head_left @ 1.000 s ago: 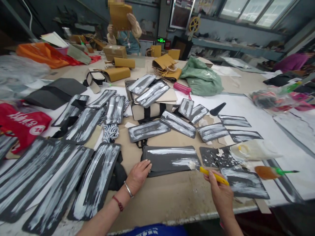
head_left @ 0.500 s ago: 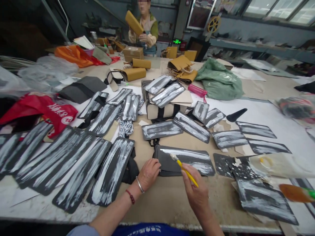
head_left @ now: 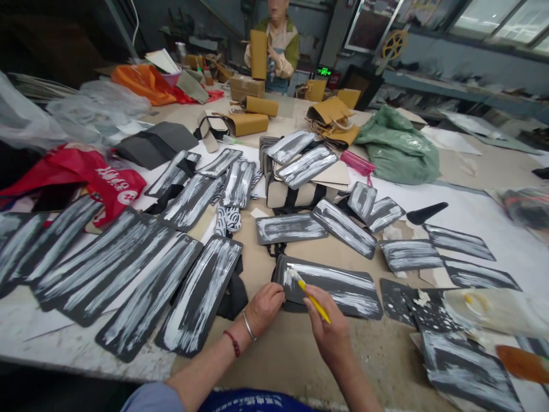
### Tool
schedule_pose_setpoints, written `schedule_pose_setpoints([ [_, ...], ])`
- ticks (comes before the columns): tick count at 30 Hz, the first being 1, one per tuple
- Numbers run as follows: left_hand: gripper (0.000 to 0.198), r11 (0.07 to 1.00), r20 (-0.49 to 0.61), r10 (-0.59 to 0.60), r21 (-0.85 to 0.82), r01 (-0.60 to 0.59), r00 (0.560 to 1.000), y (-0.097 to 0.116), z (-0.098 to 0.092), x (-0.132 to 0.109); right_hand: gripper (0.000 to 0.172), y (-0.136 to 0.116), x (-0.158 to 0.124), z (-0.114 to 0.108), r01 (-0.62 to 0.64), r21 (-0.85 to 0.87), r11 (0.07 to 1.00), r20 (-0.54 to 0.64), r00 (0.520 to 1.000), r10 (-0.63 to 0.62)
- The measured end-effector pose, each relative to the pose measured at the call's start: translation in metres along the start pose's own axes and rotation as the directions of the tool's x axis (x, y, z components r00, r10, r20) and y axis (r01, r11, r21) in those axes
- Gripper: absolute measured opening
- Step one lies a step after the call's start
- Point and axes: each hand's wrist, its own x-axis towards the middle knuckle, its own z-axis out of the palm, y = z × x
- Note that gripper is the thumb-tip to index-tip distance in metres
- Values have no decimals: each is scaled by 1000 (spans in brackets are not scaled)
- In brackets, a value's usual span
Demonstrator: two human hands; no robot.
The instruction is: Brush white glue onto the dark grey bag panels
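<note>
A yellow-handled brush (head_left: pixel 316 303) is pinched in my right hand (head_left: pixel 331 332), its bristles resting on the left part of a dark grey rounded panel (head_left: pixel 332 279). White, paste-like streaks run along that panel's upper and lower edges and now across its left end. It lies on at least one other dark panel, whose edge shows beneath. My left hand (head_left: pixel 265 309) grips the panel's left edge with fingers bunched together; the fingertips are partly hidden. Left of this hand, another white-streaked panel (head_left: pixel 201 294) lies over black straps.
More streaked panels (head_left: pixel 146 297) spread left, behind and right. Behind stands a cream-and-black bag piece (head_left: pixel 278 191). A paste-spotted board (head_left: pixel 398 300), a translucent container (head_left: pixel 493 309) and an amber bottle (head_left: pixel 521 363) sit right. A co-worker (head_left: pixel 278 51) handles a mustard-coloured piece across the table.
The brush has moved left along the panel, leaving white streaks at its left end. My left hand stays at the panel's edge. The co-worker's mustard piece has turned more upright. The view has shifted slightly.
</note>
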Motion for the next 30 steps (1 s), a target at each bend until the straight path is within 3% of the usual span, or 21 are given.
schedule_pose_setpoints([
  [3,20,1000,-14,-8,0,8,1000,0,1,-1,23,10,12,13,49,-13,999,-23,999,-49],
  [6,19,999,6,-38,-36,38,999,1,2,-2,25,8,5,16,58,19,998,25,998,-59],
  [8,17,996,13,-64,-55,65,998,1,2,-4,24,-1,-6,10,5,41,999,54,999,-7],
  [10,12,995,3,-82,-63,82,997,1,3,-5,21,-11,-17,-1,-125,59,990,35,992,123],
  [12,11,994,-13,-85,-63,84,996,1,3,-7,23,-16,-22,-9,-333,107,937,-15,942,336],
  [15,13,996,-37,-75,-49,73,996,0,5,-10,35,-14,-23,-9,-603,294,741,-35,768,639],
  [17,14,997,-46,-64,-38,62,997,-1,5,-10,43,-8,-22,-4,-673,429,603,-4,665,746],
  [19,15,998,-32,-40,-40,39,999,-2,4,-10,48,-4,-23,2,-690,501,522,13,609,793],
  [21,14,999,5,-10,-46,10,1000,-4,2,-8,49,-2,-24,6,-699,504,508,2,589,808],
  [25,18,998,91,64,-9,-63,994,-7,-2,-2,47,1,-32,-4,-719,374,586,-91,600,795],
  [30,23,995,122,92,27,-96,988,-8,-3,0,53,27,-54,-57,-771,129,623,-317,563,763],
])
